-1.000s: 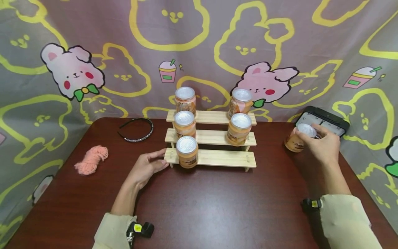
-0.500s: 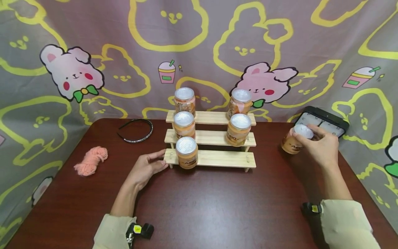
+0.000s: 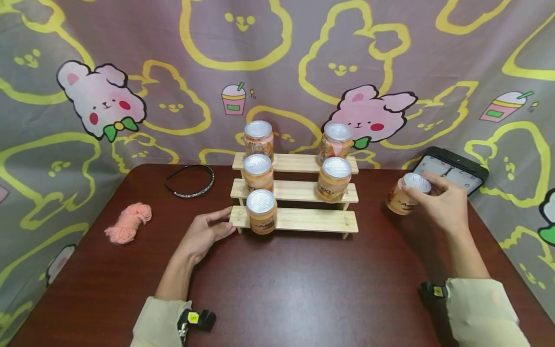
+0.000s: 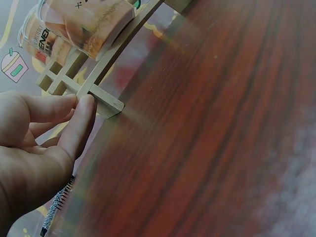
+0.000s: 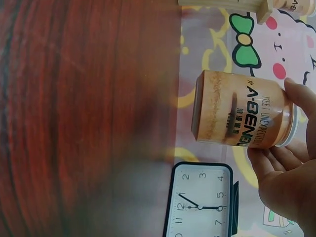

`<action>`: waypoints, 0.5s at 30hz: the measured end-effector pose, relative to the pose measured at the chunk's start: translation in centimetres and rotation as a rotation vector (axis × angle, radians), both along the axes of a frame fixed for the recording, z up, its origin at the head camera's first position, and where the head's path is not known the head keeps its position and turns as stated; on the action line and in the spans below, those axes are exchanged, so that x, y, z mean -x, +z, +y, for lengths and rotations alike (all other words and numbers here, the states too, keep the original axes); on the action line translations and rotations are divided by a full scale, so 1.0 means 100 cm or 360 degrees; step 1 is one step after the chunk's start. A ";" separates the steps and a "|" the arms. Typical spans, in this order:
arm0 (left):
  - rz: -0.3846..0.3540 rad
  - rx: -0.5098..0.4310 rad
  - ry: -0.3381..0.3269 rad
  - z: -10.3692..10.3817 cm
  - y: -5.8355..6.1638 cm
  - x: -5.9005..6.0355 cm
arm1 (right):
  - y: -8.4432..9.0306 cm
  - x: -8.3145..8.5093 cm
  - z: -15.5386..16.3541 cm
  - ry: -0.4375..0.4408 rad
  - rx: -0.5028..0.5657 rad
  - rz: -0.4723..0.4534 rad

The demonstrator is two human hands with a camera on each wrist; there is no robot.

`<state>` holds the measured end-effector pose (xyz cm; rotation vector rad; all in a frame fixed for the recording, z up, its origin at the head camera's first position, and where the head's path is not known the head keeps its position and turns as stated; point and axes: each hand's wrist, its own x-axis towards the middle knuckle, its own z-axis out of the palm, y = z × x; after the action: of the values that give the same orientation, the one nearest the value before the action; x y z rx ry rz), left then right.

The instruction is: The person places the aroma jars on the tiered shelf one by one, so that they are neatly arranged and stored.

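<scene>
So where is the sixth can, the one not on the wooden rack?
In the head view the can is at the right, gripped by its top in the right hand, off the rack's right end and just in front of the black clock.

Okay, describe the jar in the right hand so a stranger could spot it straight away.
Start at the wooden step shelf in the middle of the table, then look right. The right hand grips an orange jar before the clock, the only jar off the shelf.

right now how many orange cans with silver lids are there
6 orange silver-lidded cans: top step, middle step, bottom step left, one held by right hand.
</scene>
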<state>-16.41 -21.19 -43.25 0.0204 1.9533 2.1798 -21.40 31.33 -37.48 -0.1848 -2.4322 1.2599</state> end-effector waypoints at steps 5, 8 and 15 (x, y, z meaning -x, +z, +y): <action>0.0016 -0.0008 -0.0004 0.000 -0.001 0.000 | 0.001 -0.003 -0.004 0.0012 -0.0010 0.0020; 0.0040 -0.0012 -0.0007 -0.002 -0.002 0.000 | 0.003 -0.005 -0.007 0.0034 -0.0030 0.0028; 0.0007 0.0002 0.0000 0.000 0.002 0.000 | 0.006 -0.007 -0.011 0.0080 -0.0069 -0.0031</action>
<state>-16.43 -21.17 -43.07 0.0250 1.9572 2.1800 -20.70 30.25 -36.86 -0.1251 -2.4929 1.2305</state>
